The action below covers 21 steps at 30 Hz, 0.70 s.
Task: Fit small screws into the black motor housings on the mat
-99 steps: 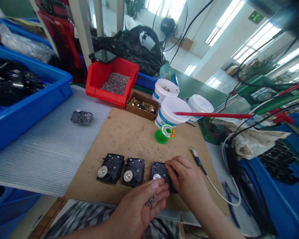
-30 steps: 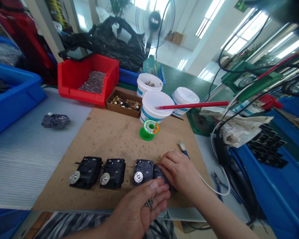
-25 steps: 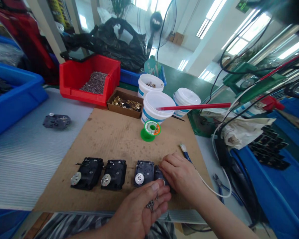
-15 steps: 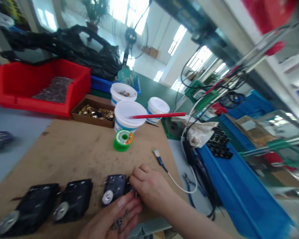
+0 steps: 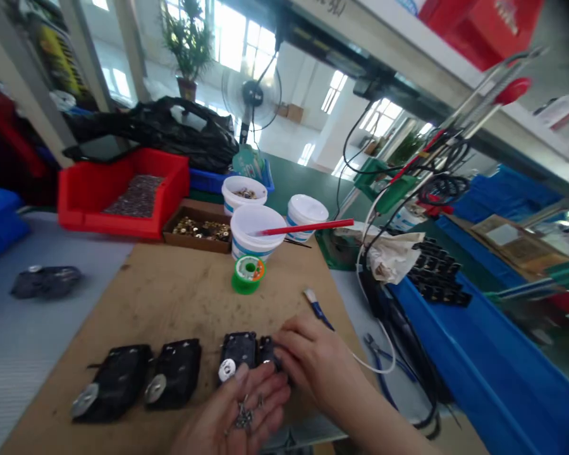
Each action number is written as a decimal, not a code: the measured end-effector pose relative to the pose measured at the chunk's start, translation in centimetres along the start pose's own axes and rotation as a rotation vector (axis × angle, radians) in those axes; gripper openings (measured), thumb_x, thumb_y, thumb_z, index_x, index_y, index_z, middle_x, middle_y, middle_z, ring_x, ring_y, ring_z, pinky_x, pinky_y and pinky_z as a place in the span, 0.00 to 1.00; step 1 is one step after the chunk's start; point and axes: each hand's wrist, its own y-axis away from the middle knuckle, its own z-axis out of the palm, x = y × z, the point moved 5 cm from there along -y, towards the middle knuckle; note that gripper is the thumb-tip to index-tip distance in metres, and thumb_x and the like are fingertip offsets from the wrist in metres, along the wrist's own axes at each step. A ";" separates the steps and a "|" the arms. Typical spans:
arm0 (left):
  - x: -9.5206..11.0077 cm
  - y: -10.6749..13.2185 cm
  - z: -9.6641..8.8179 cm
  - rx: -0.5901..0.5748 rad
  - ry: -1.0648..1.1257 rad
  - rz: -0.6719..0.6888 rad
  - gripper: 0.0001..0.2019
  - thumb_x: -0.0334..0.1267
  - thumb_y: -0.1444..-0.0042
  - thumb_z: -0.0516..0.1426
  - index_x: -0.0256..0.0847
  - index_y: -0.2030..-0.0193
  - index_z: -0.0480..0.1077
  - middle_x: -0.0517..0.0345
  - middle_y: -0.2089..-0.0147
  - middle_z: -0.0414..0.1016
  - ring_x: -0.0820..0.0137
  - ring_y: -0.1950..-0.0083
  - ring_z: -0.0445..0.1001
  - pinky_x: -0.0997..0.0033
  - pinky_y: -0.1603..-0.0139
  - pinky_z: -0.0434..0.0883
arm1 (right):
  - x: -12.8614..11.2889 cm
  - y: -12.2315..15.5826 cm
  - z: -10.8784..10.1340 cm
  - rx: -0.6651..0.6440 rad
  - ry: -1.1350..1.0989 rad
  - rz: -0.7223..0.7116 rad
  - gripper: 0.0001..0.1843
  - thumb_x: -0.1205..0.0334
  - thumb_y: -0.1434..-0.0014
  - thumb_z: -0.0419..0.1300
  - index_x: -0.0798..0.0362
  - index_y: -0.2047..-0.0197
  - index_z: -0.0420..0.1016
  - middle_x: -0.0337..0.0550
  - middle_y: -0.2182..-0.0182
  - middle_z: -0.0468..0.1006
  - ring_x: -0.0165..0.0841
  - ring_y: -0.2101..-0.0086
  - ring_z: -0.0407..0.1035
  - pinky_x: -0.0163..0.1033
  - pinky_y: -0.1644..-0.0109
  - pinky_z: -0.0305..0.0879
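Observation:
My left hand (image 5: 237, 414) lies palm up near the front edge of the board, cupping several small metal screws (image 5: 244, 417). Just to its right, my right hand (image 5: 313, 360) reaches down with bent, closed fingers at a small black part (image 5: 267, 351), which it partly covers. What the fingertips pinch is hidden. Left of that part sits a black block-shaped unit (image 5: 238, 349) with a silver disc, partly behind my left fingers. Two similar units, one black unit (image 5: 174, 370) and another black unit (image 5: 116, 382), rest farther left.
Behind the cardboard sheet (image 5: 180, 297) stand a red bin (image 5: 171, 196), a box of brass parts (image 5: 199, 230) and white tubs (image 5: 253, 237). A green solder spool (image 5: 247, 276) is mid-board. A white-tipped cable (image 5: 317, 308), pliers (image 5: 384, 363) and a blue tray (image 5: 478, 379) lie right.
The whole scene has shifted right in view as the camera turned left. My left palm shows more fully with the screws. My right hand stays at the small black part.

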 end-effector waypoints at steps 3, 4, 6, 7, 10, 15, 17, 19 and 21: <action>0.0 0.5 1.3 -0.037 0.008 0.048 0.17 0.46 0.41 0.60 0.37 0.51 0.78 0.50 0.46 0.79 0.61 0.44 0.74 0.65 0.40 0.67 | -2.1 1.5 -0.5 0.092 -0.245 -0.122 0.07 0.68 0.35 0.57 0.51 0.57 0.75 0.39 0.62 0.78 0.31 0.65 0.70 0.34 0.62 0.66; 0.0 0.6 1.4 -0.041 0.011 0.058 0.16 0.45 0.40 0.59 0.38 0.51 0.78 0.51 0.47 0.80 0.62 0.46 0.75 0.66 0.42 0.68 | -2.8 1.9 -0.5 0.107 -0.261 -0.174 0.07 0.67 0.34 0.56 0.51 0.58 0.75 0.38 0.62 0.78 0.31 0.66 0.70 0.35 0.63 0.66; -0.2 0.8 1.4 -0.033 0.020 0.041 0.16 0.45 0.38 0.57 0.38 0.50 0.77 0.51 0.49 0.80 0.65 0.50 0.76 0.68 0.45 0.69 | -3.5 2.4 -0.2 0.148 -0.213 -0.219 0.09 0.66 0.32 0.53 0.52 0.60 0.75 0.38 0.65 0.79 0.32 0.69 0.68 0.36 0.65 0.64; -0.3 0.9 1.3 -0.031 0.025 0.022 0.17 0.46 0.38 0.56 0.37 0.49 0.77 0.50 0.49 0.80 0.66 0.52 0.76 0.68 0.46 0.69 | -3.6 2.6 -0.2 0.177 -0.173 -0.222 0.10 0.65 0.32 0.52 0.53 0.60 0.75 0.39 0.66 0.78 0.32 0.70 0.68 0.37 0.66 0.63; -0.4 1.0 1.2 -0.037 0.050 -0.007 0.19 0.46 0.38 0.56 0.34 0.48 0.76 0.47 0.48 0.79 0.67 0.53 0.76 0.68 0.45 0.67 | -3.5 3.0 -0.2 0.256 -0.082 -0.217 0.13 0.63 0.30 0.50 0.55 0.61 0.75 0.41 0.68 0.78 0.32 0.70 0.68 0.37 0.68 0.61; -0.7 1.0 1.5 -0.040 0.059 -0.034 0.21 0.45 0.40 0.59 0.31 0.47 0.75 0.45 0.49 0.80 0.67 0.50 0.76 0.70 0.47 0.68 | -4.0 3.6 -0.3 0.352 0.018 -0.252 0.17 0.66 0.29 0.49 0.53 0.65 0.75 0.36 0.71 0.78 0.29 0.71 0.67 0.38 0.66 0.57; -0.9 1.0 1.4 -0.026 0.063 -0.041 0.20 0.45 0.41 0.59 0.31 0.48 0.75 0.46 0.50 0.80 0.68 0.52 0.77 0.71 0.48 0.68 | -4.4 3.6 -0.2 0.347 0.083 -0.257 0.19 0.67 0.28 0.47 0.53 0.68 0.75 0.35 0.73 0.78 0.29 0.72 0.67 0.39 0.68 0.54; -1.1 1.0 1.2 -0.009 0.061 -0.048 0.20 0.44 0.41 0.59 0.31 0.48 0.75 0.46 0.50 0.81 0.69 0.52 0.77 0.72 0.49 0.68 | -4.8 3.6 -0.2 0.337 0.139 -0.268 0.21 0.69 0.28 0.46 0.54 0.70 0.74 0.35 0.75 0.76 0.29 0.74 0.64 0.40 0.71 0.51; -1.3 1.0 0.8 0.017 0.054 -0.055 0.19 0.44 0.41 0.59 0.31 0.50 0.77 0.47 0.51 0.81 0.69 0.51 0.76 0.73 0.49 0.68 | -5.1 3.5 -0.2 0.297 0.169 -0.284 0.22 0.70 0.28 0.45 0.54 0.71 0.73 0.35 0.77 0.74 0.29 0.75 0.63 0.40 0.71 0.51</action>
